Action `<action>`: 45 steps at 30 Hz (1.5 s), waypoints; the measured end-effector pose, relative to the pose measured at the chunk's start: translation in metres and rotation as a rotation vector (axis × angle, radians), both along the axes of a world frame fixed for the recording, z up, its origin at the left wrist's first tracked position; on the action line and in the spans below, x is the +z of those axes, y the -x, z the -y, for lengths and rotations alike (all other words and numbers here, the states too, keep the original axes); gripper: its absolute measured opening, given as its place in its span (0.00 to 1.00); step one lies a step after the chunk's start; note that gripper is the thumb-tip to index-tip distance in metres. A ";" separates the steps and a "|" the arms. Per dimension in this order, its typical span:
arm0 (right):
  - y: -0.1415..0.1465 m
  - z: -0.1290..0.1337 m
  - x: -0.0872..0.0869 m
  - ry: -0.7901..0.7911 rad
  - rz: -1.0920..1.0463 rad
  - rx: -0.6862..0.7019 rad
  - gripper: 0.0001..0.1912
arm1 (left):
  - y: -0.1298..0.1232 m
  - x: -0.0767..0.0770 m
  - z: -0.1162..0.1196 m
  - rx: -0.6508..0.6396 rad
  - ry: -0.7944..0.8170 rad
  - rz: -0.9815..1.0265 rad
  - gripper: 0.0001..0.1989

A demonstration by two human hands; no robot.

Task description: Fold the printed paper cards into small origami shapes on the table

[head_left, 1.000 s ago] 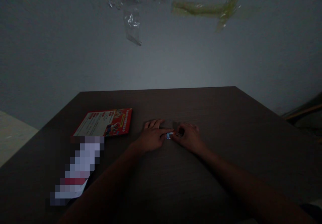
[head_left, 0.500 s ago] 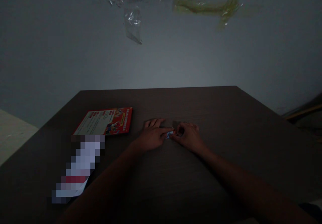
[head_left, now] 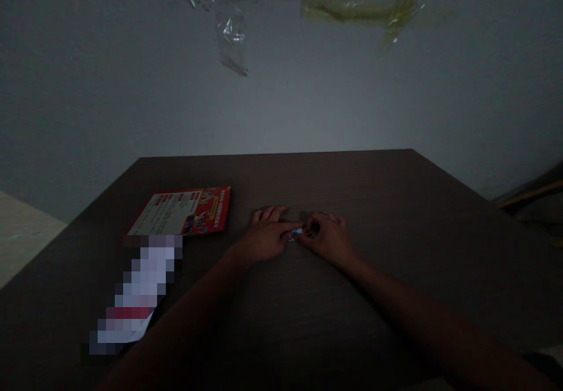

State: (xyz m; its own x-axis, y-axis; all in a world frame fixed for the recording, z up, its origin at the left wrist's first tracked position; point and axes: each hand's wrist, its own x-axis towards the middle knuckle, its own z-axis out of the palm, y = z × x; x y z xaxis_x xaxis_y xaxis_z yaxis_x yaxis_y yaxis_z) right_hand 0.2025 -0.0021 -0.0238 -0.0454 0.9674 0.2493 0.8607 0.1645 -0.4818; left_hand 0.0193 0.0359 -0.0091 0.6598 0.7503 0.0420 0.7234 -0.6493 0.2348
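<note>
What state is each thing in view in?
Left hand: palm down, fingers spread, index at small piece
Right hand: fingers curled at small piece, grip unclear
Small piece: partly covered by fingers
Red printed item: lying flat, printed side up
Pixelated item: unclear
Yellow tape: stuck to wall

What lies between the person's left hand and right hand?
In the head view, a small blue-and-white piece lies between the left hand and the right hand, partly covered. It is too small to identify.

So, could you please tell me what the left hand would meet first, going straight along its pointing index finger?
Most likely the right hand, at the small blue-and-white piece; the exact gap is hard to judge in this dim light.
</note>
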 end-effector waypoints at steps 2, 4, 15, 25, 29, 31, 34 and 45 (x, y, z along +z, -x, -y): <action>0.000 0.000 0.000 -0.009 -0.003 -0.007 0.14 | 0.000 0.000 0.000 0.003 0.002 -0.001 0.19; 0.000 0.000 0.000 -0.012 -0.003 -0.010 0.14 | 0.000 -0.001 -0.001 0.000 0.004 0.001 0.19; 0.002 0.001 -0.001 -0.025 0.008 -0.014 0.16 | 0.000 -0.002 -0.002 0.004 0.003 -0.015 0.20; 0.002 -0.001 0.000 -0.017 0.014 0.006 0.16 | 0.004 -0.004 -0.007 -0.028 0.018 -0.038 0.22; 0.004 -0.006 0.003 0.031 0.041 0.033 0.16 | 0.006 -0.007 -0.005 -0.048 -0.036 -0.027 0.22; 0.006 -0.007 0.005 0.052 0.054 0.051 0.17 | 0.007 -0.009 -0.004 -0.051 -0.070 -0.023 0.21; 0.009 -0.007 0.007 0.050 0.057 0.056 0.16 | 0.008 -0.010 -0.004 -0.061 -0.094 -0.019 0.19; 0.012 -0.004 0.000 -0.014 0.042 0.030 0.15 | 0.008 -0.011 -0.006 -0.054 -0.112 -0.005 0.20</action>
State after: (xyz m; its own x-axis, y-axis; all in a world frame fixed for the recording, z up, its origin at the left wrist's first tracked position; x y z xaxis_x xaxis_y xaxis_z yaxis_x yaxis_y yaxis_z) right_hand 0.1902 0.0023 -0.0239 -0.0847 0.9619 0.2601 0.8748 0.1967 -0.4427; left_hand 0.0115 0.0416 -0.0206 0.6993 0.7046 0.1208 0.6878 -0.7091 0.1552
